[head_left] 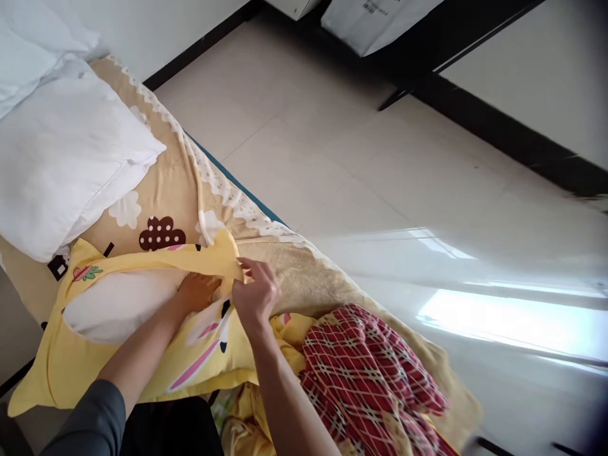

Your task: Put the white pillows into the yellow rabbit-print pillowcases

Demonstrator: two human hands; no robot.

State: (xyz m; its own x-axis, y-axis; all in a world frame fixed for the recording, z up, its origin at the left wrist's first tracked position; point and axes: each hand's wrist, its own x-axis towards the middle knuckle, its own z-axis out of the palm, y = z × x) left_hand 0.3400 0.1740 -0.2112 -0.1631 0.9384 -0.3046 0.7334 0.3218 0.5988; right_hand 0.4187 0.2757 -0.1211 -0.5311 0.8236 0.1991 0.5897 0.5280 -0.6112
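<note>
A yellow pillowcase (142, 373) with a rabbit print lies on the bed, its opening showing a white pillow insert (118, 304) inside. My left hand (197, 291) reaches into the opening and presses on the insert; its fingers are hidden under the fabric. My right hand (256, 291) pinches the pillowcase's upper edge near its corner, fingers closed on the cloth.
A white pillow (61, 164) rests at the bed's upper left on a tan patterned sheet (175, 183) with a lace edge. A red plaid cloth (365, 380) is bunched at my right. Shiny pale floor (380, 177) stretches beyond the bed.
</note>
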